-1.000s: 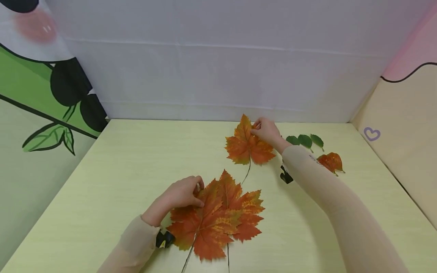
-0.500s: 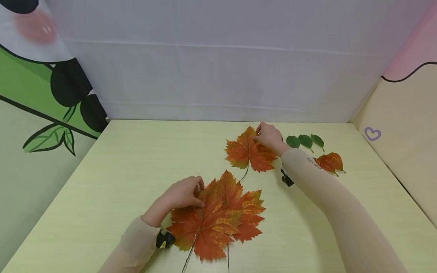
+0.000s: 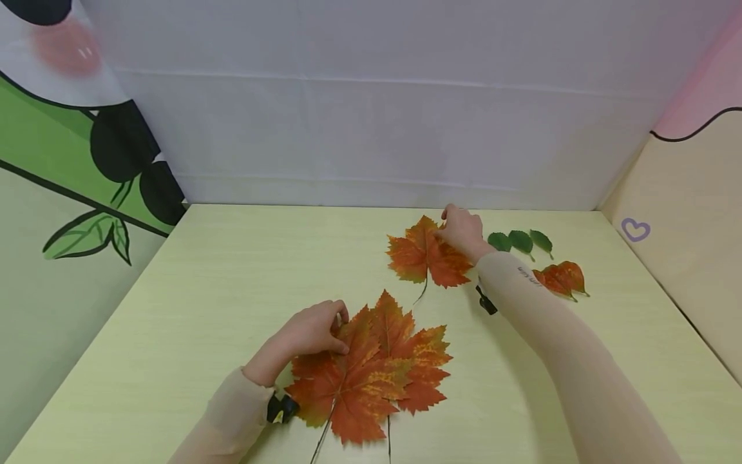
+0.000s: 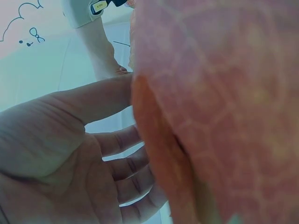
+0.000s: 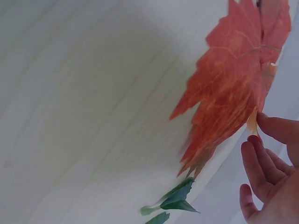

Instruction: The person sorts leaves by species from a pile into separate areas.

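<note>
In the head view my left hand [image 3: 310,330] is at the upper left edge of a large orange-red maple leaf [image 3: 350,386], thumb on its face. A second maple leaf [image 3: 426,367] lies partly under that one, to the right. In the left wrist view the near leaf [image 4: 224,112] hides the fingertips. Farther back, my right hand [image 3: 462,232] pinches the upper right edge of a third maple leaf [image 3: 423,254], its stem pointing toward me. The right wrist view shows thumb and fingertips at that leaf's edge [image 5: 252,122].
To the right of my right hand several small green leaves [image 3: 520,241] lie in a row on the pale wooden table [image 3: 232,270]. Small red-orange leaves [image 3: 561,278] lie just in front of them, partly behind my right sleeve. A white cloth wall [image 3: 348,129] closes the back.
The far maple leaf's top has come down toward me, and the leaf now lies flatter and slightly farther right. My right hand moved with it. The left hand stays in place.
</note>
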Demonstrator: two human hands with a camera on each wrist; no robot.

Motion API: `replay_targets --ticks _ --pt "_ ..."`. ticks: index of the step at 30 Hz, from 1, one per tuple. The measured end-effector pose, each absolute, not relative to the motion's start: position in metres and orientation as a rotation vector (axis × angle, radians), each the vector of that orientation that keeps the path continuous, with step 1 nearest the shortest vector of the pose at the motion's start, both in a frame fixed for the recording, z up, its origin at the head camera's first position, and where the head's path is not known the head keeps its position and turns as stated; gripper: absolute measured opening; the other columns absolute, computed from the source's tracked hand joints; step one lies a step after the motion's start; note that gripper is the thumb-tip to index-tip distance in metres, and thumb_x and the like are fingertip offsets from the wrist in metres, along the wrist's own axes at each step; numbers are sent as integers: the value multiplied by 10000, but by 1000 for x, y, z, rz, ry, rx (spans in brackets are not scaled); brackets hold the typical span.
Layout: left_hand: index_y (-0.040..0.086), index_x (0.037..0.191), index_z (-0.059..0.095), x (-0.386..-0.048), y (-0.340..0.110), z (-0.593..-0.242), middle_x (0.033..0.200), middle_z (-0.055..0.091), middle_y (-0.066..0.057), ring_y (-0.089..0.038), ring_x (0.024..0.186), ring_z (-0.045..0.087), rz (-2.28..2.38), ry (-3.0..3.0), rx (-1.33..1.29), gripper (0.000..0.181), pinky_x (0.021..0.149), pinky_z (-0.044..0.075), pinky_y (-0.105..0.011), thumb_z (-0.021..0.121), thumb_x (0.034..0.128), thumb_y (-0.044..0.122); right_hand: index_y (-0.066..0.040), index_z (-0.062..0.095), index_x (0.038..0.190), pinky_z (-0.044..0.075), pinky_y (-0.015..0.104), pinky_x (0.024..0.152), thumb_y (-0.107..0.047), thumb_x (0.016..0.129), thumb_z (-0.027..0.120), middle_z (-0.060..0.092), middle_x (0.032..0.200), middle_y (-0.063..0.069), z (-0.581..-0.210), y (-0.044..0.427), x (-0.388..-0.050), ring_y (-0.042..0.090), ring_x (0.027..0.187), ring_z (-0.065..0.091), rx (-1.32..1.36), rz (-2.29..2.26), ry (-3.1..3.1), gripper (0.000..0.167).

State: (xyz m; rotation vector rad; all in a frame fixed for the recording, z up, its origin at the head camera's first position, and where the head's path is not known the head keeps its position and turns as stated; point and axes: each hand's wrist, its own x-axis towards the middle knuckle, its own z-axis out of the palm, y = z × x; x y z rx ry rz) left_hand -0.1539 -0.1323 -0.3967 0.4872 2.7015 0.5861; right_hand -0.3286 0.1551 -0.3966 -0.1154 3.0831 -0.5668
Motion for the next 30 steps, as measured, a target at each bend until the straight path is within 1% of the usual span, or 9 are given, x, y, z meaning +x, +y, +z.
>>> replay_targets --ticks 5,11,13,17,22,27,29,30 --pt "102 972 538 -153 -131 -397 828 518 -3 -137 701 475 582 2706 490 392 630 415 -321 787 698 231 -16 485 1164 342 460 886 -297 844 635 621 893 113 -397 155 -326 290 823 564 -148 -507 3102 451" --pt "101 973 537 -153 -131 -397 833 516 -4 -138 704 472 571 2712 501 393 628 411 -320 785 700 238 -11 499 1169 337 480 886 -280 835 644 542 1079 146 -396 158 -323 315 934 536 -187 -471 3136 452" --pt "100 972 535 -153 -131 -396 832 514 -4 -139 703 470 565 2716 508 396 626 409 -320 786 699 239 -15 508 1162 333 478 882 -277 833 645 523 1105 147 -394 159 -321 317 950 527 -195 -479 3148 442" --pt "98 969 531 -153 -131 -396 824 506 -6 -143 695 463 557 2721 520 398 621 403 -319 787 698 237 -18 534 1138 344 466 856 -274 839 637 538 1074 136 -389 161 -313 301 929 527 -234 -488 3159 406" --pt "98 968 528 -152 -132 -396 822 502 -5 -143 691 458 550 2719 524 397 616 400 -315 785 700 240 -32 583 1097 364 469 826 -233 849 619 579 1027 122 -382 161 -296 278 897 536 -339 -528 3145 321" --pt "95 979 531 -152 -132 -396 832 509 -7 -141 697 464 542 2718 525 394 620 405 -318 778 709 243 -43 611 1043 446 396 727 -212 869 576 631 978 112 -381 165 -280 250 813 583 -414 -650 3083 245" --pt "94 983 533 -152 -131 -395 834 512 -7 -141 697 468 536 2718 523 393 619 406 -318 775 713 245 -52 613 1021 464 365 683 -220 874 579 641 950 99 -383 167 -274 234 785 593 -426 -701 3059 227" --pt "93 984 533 -152 -131 -395 833 513 -8 -141 696 468 535 2717 522 392 619 407 -319 774 714 245 -57 615 1014 464 358 681 -227 875 583 643 940 93 -383 169 -270 227 784 594 -435 -719 3053 222"
